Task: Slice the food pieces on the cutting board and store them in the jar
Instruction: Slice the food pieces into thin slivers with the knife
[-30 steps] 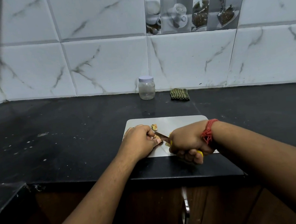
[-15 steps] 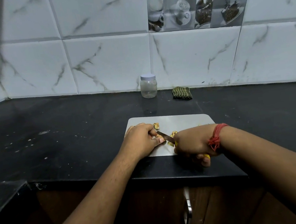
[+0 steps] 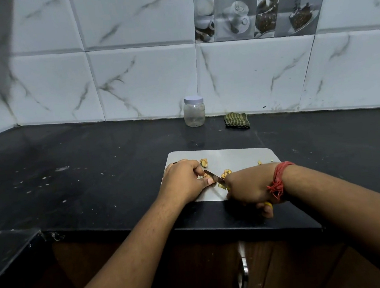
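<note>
A light grey cutting board (image 3: 236, 156) lies on the black counter near its front edge. My left hand (image 3: 183, 181) pinches a small yellowish food piece (image 3: 207, 176) against the board. My right hand (image 3: 250, 188) grips a yellow-handled knife (image 3: 213, 176), whose blade angles toward the left fingertips. Cut pieces (image 3: 226, 173) lie beside the blade, another piece (image 3: 203, 162) sits farther back, and small bits (image 3: 259, 161) lie at the right. A clear jar (image 3: 194, 112) with a white lid on stands at the back by the wall.
A folded green striped cloth (image 3: 237, 120) lies right of the jar. The black counter (image 3: 82, 172) runs wide to both sides, speckled with pale crumbs on the left. Below the front edge is a brown cabinet with a metal handle (image 3: 243, 271).
My right hand with the knife has drawn slightly right and toward me. The left hand stays on the food piece. More cut bits lie by the blade.
</note>
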